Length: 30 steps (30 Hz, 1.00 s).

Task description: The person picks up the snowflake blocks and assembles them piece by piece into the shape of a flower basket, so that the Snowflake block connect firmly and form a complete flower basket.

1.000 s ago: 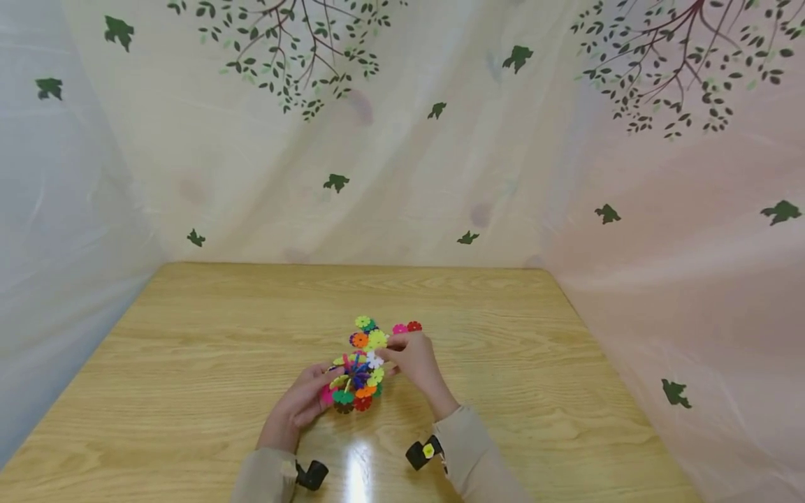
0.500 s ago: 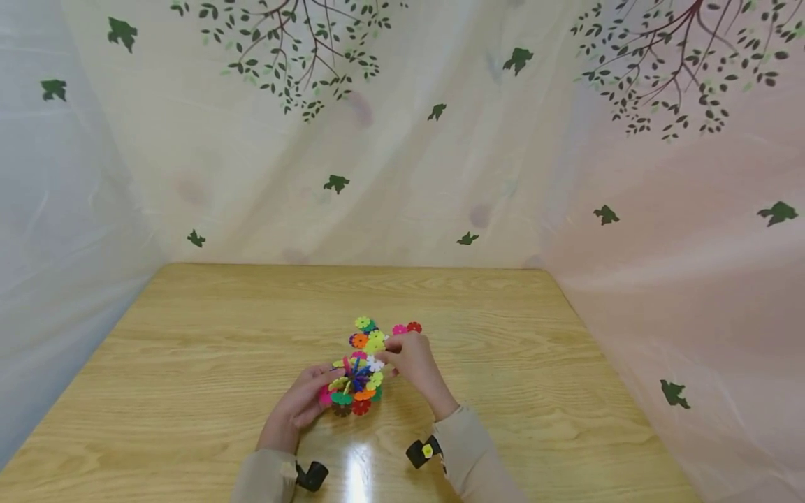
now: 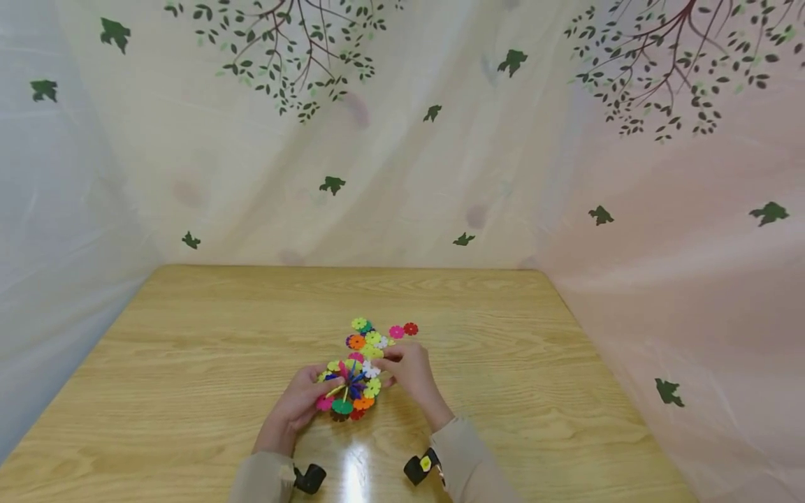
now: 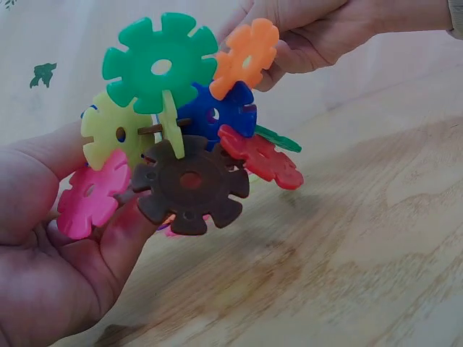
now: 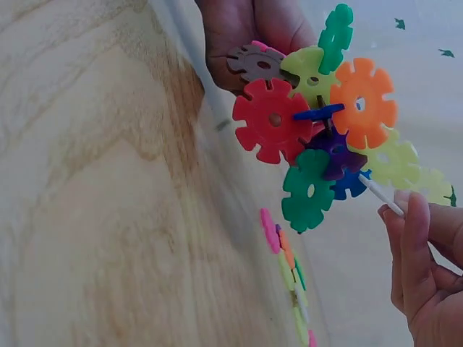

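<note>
My left hand (image 3: 292, 402) grips a ball-like cluster of interlocked flower-shaped plastic discs (image 3: 342, 406) from its left side, lifted above the table. In the left wrist view its thumb and fingers hold around a pink disc (image 4: 94, 194), beside a dark brown disc (image 4: 189, 185). My right hand (image 3: 411, 370) pinches a white disc (image 5: 383, 196) between thumb and fingers. Seen edge-on in the right wrist view, that disc's far edge meets the cluster near a blue disc (image 5: 351, 185). Whether it is slotted in, I cannot tell.
Several loose discs lie on the table behind the cluster, among them an orange disc (image 3: 356, 341), a pink disc (image 3: 396, 332) and a red disc (image 3: 411, 328). A printed curtain (image 3: 402, 209) hangs around the wooden table (image 3: 220, 314).
Both the cluster and my right hand have come slightly lower, toward me. More of the loose discs behind my right hand now show. Each hand keeps its hold.
</note>
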Motion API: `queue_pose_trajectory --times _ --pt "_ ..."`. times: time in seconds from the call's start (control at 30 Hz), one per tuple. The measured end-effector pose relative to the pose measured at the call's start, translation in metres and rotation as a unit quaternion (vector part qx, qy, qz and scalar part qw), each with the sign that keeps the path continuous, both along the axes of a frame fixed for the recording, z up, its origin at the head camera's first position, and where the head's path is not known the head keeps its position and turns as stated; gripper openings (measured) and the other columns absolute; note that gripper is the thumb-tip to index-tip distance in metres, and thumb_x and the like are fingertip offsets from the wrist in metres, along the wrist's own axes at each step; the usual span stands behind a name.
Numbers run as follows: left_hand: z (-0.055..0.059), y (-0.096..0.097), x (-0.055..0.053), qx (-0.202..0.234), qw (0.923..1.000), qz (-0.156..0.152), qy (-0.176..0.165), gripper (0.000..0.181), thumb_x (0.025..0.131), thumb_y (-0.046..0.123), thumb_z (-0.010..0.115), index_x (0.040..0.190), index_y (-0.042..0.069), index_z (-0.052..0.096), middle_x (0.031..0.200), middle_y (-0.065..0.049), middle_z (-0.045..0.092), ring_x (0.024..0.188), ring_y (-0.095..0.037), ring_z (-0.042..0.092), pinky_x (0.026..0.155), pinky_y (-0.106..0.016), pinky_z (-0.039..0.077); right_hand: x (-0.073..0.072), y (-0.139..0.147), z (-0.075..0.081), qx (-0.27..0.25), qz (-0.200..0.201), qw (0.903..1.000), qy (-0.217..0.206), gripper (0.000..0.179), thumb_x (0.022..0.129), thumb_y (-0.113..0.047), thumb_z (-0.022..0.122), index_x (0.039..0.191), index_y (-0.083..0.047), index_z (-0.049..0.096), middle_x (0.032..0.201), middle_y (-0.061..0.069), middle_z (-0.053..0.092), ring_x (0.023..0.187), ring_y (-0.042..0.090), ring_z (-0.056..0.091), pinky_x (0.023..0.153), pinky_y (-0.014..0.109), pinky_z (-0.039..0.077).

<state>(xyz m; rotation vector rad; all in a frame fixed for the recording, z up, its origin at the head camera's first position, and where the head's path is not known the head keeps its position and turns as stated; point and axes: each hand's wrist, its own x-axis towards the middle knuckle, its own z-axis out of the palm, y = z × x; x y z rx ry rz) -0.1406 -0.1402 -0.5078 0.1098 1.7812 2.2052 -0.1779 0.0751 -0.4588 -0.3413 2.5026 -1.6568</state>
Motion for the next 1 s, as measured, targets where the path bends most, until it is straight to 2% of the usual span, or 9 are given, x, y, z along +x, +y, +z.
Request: queue_pose_trajectory --times 0.17,0.47,0.73,1.0 --pt "0.0025 0.0013 0.0024 -0.001 1.0 0.009 0.004 0.046 0.095 0.006 0.058 0.129 -0.021 0.044 0.103 -0.001 0.072 0.091 -0.005 0.069 0.083 -0.02 0.057 0.0031 -0.0029 -0.004 -0.03 -0.023 0.9991 -0.016 0.014 0.087 -0.011 0.071 0.089 0.003 0.073 0.085 0.014 0.072 0.057 0.019 0.066 0.052 0.027 0.059" --pt "0.0032 0.0027 0.003 -0.025 0.9993 0.02 0.016 0.043 0.094 0.005 0.058 0.126 -0.022 0.047 0.102 -0.001 0.072 0.091 -0.004 0.068 0.082 -0.019 0.057 0.0041 -0.0031 -0.0061 -0.015 -0.017 0.9997 -0.01 0.013 0.087 -0.011 0.071 0.086 0.002 0.073 0.084 0.013 0.072 0.049 0.016 0.063 0.05 0.026 0.057" --pt "0.0027 0.005 0.0027 -0.033 0.9986 0.04 0.012 0.04 0.093 0.006 0.062 0.121 -0.02 0.052 0.096 0.0 0.072 0.088 -0.005 0.068 0.079 -0.019 0.058 0.007 -0.0045 -0.0098 -0.028 -0.048 0.9984 -0.007 0.014 0.085 -0.011 0.073 0.088 0.002 0.074 0.079 0.012 0.069 0.049 0.009 0.059 0.05 0.028 0.058" --pt "0.0015 0.0063 0.002 -0.04 0.9985 0.024 0.031 0.039 0.091 0.005 0.063 0.118 -0.022 0.053 0.091 0.005 0.071 0.084 -0.003 0.066 0.076 -0.017 0.057 0.0051 -0.0018 -0.007 -0.011 -0.018 0.9997 -0.007 0.014 0.085 -0.01 0.072 0.09 0.003 0.074 0.081 0.015 0.071 0.048 0.016 0.061 0.05 0.031 0.058"
